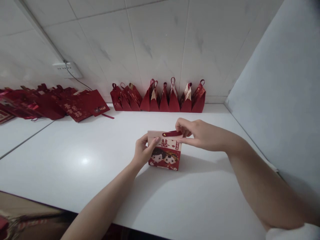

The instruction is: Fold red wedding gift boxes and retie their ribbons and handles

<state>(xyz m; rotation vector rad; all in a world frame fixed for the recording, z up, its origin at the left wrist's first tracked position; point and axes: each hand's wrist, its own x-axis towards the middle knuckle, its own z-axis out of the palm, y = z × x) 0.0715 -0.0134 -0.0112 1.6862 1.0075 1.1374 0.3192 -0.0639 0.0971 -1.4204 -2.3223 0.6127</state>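
A small red and cream gift box (pixel 167 156) with a cartoon couple printed on its front stands on the white table (pixel 82 160), near the middle. My left hand (pixel 144 151) grips the box's left side, thumb on its front. My right hand (pixel 197 133) pinches the dark red strap (pixel 172 134) that runs across the box's top edge, at its right end.
A row of several folded red gift boxes (pixel 160 98) stands against the tiled wall at the back. A pile of flat red boxes (pixel 50 103) lies at the back left, below a wall socket (pixel 67 69) with a cable. A grey wall (pixel 280 100) closes the right side.
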